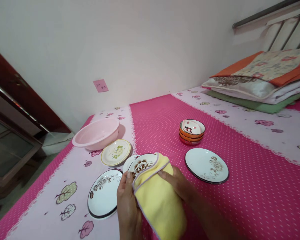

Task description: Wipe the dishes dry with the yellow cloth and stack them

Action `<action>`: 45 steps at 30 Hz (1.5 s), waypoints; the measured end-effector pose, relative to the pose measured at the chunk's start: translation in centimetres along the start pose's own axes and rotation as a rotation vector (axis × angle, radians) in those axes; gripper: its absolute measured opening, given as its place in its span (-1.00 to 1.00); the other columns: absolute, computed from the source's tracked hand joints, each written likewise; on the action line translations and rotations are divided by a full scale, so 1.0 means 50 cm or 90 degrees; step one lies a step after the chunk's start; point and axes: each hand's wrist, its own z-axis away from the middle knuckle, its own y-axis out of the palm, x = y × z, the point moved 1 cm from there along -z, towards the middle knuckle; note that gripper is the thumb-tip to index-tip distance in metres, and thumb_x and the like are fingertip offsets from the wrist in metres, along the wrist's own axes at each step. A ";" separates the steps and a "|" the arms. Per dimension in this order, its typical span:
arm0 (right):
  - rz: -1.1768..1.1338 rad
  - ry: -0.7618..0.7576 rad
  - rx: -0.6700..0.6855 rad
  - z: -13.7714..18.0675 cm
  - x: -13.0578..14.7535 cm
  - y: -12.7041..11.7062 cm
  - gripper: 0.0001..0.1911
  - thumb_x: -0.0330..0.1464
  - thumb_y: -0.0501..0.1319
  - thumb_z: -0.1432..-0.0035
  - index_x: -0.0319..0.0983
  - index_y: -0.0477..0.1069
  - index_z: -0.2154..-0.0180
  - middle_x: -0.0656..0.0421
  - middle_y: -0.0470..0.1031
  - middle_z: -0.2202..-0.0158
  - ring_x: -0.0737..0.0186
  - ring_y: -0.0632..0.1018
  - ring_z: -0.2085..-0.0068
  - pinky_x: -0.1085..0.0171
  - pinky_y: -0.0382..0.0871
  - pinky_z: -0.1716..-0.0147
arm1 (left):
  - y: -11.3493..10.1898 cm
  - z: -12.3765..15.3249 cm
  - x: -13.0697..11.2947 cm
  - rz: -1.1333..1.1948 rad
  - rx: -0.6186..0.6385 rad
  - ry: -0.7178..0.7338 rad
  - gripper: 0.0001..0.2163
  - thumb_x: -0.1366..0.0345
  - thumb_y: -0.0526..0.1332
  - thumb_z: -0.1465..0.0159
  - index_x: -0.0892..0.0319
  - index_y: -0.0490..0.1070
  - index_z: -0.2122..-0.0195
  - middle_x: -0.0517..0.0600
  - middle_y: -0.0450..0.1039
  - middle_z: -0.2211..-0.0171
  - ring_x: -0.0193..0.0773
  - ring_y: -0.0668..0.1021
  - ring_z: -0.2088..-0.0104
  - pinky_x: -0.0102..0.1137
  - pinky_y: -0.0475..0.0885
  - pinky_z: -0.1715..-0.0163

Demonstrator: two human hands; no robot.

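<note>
My left hand [128, 203] grips the left edge of a white plate [141, 164] with a brown flower pattern and dark rim. A yellow cloth [160, 200] with a purple edge covers the plate's lower right part. My right hand [176, 181] is closed on the cloth, thumb on top, pressing it against the plate; its other fingers are hidden. Left of my hands lies a larger white plate [106, 196] with a grey floral print. To the right rests another oval-looking floral plate [207, 165]. A further white plate [129, 162] shows partly behind the held one.
A pink basin [97, 133] stands at the back left, near stacked yellow-rimmed plates [116, 152]. Orange and red bowls [191, 135] are stacked beyond the right plate, a small bowl on top. Folded bedding [260, 80] lies far right. A wall [150, 50] bounds the bed behind.
</note>
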 end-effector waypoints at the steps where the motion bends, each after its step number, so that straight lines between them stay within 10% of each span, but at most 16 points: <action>1: -0.044 0.007 -0.005 0.001 -0.003 0.009 -0.38 -0.04 0.37 -0.14 -0.22 0.46 -0.15 -0.03 0.64 -0.03 -0.14 0.66 -0.02 -0.04 0.53 -0.06 | 0.003 0.003 0.003 0.002 -0.028 0.010 -0.63 0.10 0.46 -0.16 0.12 0.47 0.09 0.03 0.66 0.16 -0.11 0.69 0.21 -0.25 0.58 0.15; 7: -0.104 0.031 -0.009 0.008 -0.004 0.019 -0.38 -0.04 0.37 -0.14 -0.18 0.43 -0.16 -0.02 0.63 -0.05 -0.14 0.64 -0.06 -0.08 0.49 -0.13 | 0.008 0.015 0.015 -0.128 -0.194 0.017 -0.61 0.05 0.29 -0.35 0.05 0.44 -0.14 0.04 0.56 -0.14 -0.13 0.58 -0.12 -0.37 0.49 0.00; 15: 0.098 0.069 0.090 0.019 0.038 -0.045 -0.42 0.01 0.39 -0.10 -0.23 0.58 -0.03 0.00 0.65 -0.03 -0.16 0.61 -0.09 -0.03 0.50 -0.11 | -0.023 -0.011 -0.025 -0.160 0.192 -0.029 -0.73 0.10 0.44 -0.21 0.16 0.54 0.21 -0.07 0.57 0.38 -0.32 0.54 0.42 -0.49 0.43 0.40; 21: 0.099 0.132 0.268 0.032 0.038 -0.042 -0.52 -0.04 0.40 -0.12 -0.22 0.64 0.04 0.06 0.69 0.08 -0.09 0.66 0.01 0.06 0.52 -0.03 | -0.026 0.004 -0.050 -0.434 0.369 -0.029 -0.65 0.00 0.29 -0.33 0.17 0.64 0.09 0.05 0.62 0.23 -0.13 0.58 0.21 -0.36 0.46 0.17; 30: -0.044 0.089 0.202 0.016 0.016 -0.025 -0.46 -0.08 0.45 -0.08 -0.25 0.58 -0.02 0.00 0.68 0.08 -0.11 0.67 0.03 -0.03 0.51 -0.07 | -0.021 0.003 -0.039 -0.319 0.187 0.027 -0.59 -0.04 0.37 -0.23 0.19 0.62 0.09 0.01 0.63 0.33 -0.21 0.55 0.40 -0.41 0.42 0.40; 45: -0.105 0.054 0.075 0.032 -0.007 0.008 -0.31 -0.07 0.40 -0.10 -0.14 0.38 -0.21 -0.01 0.57 -0.14 -0.17 0.58 -0.14 -0.01 0.53 -0.09 | 0.008 0.026 0.006 -0.139 -0.079 0.052 -0.60 -0.07 0.27 -0.32 0.08 0.49 -0.03 -0.01 0.62 0.16 -0.17 0.61 0.20 -0.38 0.51 0.23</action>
